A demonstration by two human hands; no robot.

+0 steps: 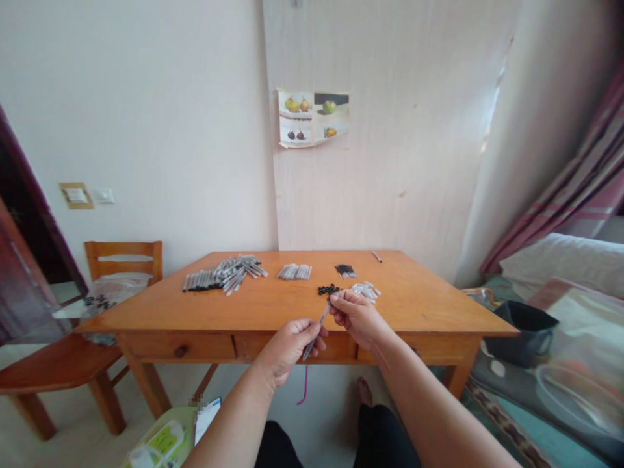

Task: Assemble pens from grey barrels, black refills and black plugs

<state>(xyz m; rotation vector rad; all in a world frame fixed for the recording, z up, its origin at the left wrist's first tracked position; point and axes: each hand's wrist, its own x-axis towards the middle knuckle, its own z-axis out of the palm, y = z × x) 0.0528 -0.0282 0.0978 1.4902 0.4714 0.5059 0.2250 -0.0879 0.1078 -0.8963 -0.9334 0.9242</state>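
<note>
A slim, clear grey pen [324,316] slants between my hands in front of the table's near edge. My left hand [292,343] is closed around its lower part, and the dark lower tip sticks out below the fingers. At the upper end my right hand [359,316] pinches it; whether a small part sits in those fingertips is hidden. Just beyond the right fingers lies a cluster of small black pen parts [327,288]. Beside it, partly behind that hand, are whitish clear pieces [369,291]. Farther back are thin black sticks [346,270] and a row of clear tubes [295,272].
A large heap of grey pens [238,270] covers the left of the wooden table [273,305]. One pen [377,257] lies near the back edge. A wooden chair [63,364] with a plastic bag stands left; a black bin [521,331] is at right.
</note>
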